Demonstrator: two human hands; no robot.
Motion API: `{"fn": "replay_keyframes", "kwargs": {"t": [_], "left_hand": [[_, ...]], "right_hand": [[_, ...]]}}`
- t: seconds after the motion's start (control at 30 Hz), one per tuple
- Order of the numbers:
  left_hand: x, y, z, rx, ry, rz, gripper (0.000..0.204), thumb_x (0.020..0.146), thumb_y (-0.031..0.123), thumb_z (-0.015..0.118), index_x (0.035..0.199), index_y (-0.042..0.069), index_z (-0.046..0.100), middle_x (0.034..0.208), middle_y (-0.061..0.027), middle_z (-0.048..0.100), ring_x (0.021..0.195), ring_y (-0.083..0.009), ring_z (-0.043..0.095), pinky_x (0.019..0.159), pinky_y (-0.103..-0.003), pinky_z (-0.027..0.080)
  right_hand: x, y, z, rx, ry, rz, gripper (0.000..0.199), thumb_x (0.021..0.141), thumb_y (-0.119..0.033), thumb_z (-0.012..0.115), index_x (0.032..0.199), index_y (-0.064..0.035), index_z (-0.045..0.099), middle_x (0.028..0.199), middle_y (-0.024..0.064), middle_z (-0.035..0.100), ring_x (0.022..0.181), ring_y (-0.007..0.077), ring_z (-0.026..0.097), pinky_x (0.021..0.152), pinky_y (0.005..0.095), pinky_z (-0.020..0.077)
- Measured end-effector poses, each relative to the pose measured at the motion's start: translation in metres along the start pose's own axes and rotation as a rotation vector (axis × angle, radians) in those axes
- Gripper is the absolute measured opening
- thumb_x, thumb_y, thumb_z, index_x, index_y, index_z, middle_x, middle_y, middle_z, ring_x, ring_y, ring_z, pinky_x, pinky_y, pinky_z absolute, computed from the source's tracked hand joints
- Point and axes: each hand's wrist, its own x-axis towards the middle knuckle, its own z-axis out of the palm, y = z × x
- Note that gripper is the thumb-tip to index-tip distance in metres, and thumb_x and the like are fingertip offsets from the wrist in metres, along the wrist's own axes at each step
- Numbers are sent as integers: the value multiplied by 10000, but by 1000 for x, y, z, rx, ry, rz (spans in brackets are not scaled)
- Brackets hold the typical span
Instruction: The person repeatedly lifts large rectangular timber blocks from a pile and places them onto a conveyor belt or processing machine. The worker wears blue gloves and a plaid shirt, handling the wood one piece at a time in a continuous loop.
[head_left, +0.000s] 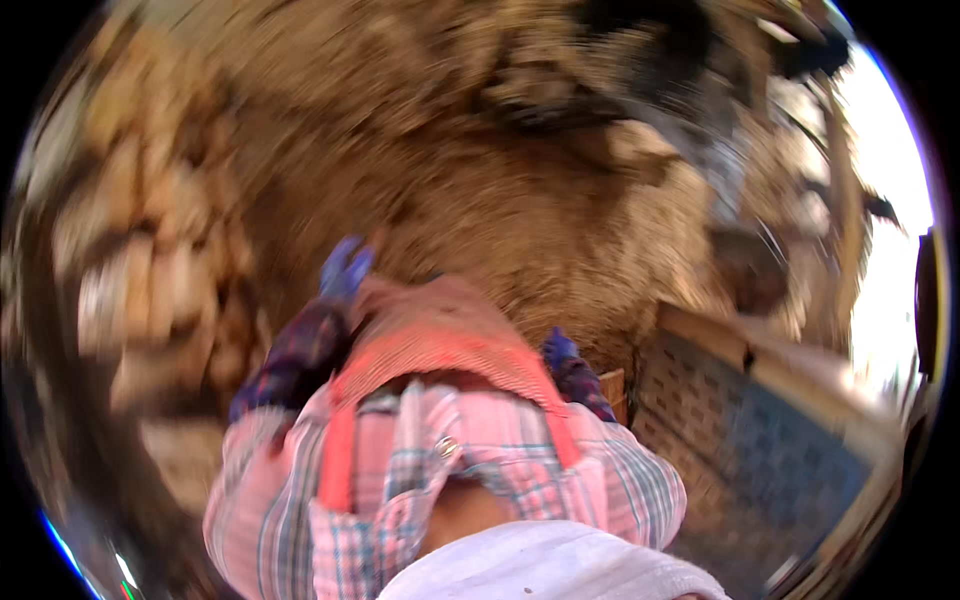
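Both of my hands wear blue-purple gloves and hang low beside the red apron (440,345) that I wear over a checked shirt. My left hand (346,268) is at the apron's left edge, its fingers apart, and I see nothing held in it. A thin brownish shape beside its fingertips is too smeared to name. On the other side, my right hand (560,347) shows small and blurred at the apron's right edge; its fingers cannot be made out. Dark patterned sleeves cover both forearms. Below me lies brown, loose-looking ground (430,215).
Pale, block-like pieces (150,270) are piled along the left. To the right stands a box-like thing (760,430) with a perforated blue-and-brown side and a wooden rim. Beyond it sits a dark round container (750,268). Wooden posts (845,200) rise at the bright right edge.
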Motion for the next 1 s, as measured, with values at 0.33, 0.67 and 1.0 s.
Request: {"fn": "replay_keyframes", "kwargs": {"t": [0.33,0.67,1.0], "left_hand": [[71,-16,34,181,-338,12,163,794,122,656,921,31,610,910,-11,598,862,-124,534,795,-252,445],[252,211,265,836,-633,885,149,806,169,594,779,23,583,705,17,517,653,-86,448,581,-245,369],[187,232,475,536,-895,513,289,785,186,612,983,-23,608,817,-13,582,753,-106,533,680,-245,438]], "right_hand": [[-4,-304,-50,1194,-175,-577,283,889,-259,507,954,1,599,876,33,612,798,149,574,669,322,464],[-51,-375,-168,932,379,-868,228,907,-181,500,964,18,594,865,43,616,784,105,555,713,240,468],[-46,-383,-493,585,1041,-1103,263,889,-191,552,1052,15,567,968,61,592,902,108,544,767,216,457]]}}
